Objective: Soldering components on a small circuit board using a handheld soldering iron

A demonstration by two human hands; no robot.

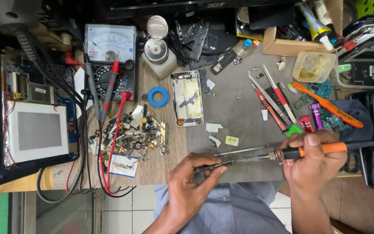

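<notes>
**A:** What is nearest the camera?

**B:** The left hand (190, 184), at the near edge of the bench, fingers pinched shut on a thin dark strip of metal part (213, 165). The right hand (314, 162) is wrapped around an orange-and-black-handled soldering iron (299, 151), its silver tip lying level and meeting the strip's far end over the grey work mat (239, 112).

**A:** And just beyond the hands?

**B:** A long pair of steel tweezers (241, 151) lies just behind the iron's tip. To the left, on the wooden benchtop (169, 160), sits a heap of small salvaged phone parts (137, 134) – red and black probe leads (109, 95) trail across it.

**A:** Farther back?

**B:** An opened white phone shell with bare frame (187, 99) lies beside a blue ring of tape (158, 96); red-handled screwdrivers (271, 106) rest to the right. At the back stand a white-faced analogue multimeter (110, 52) and a steel-topped liquid dispenser bottle (159, 54) – lid flipped up.
</notes>
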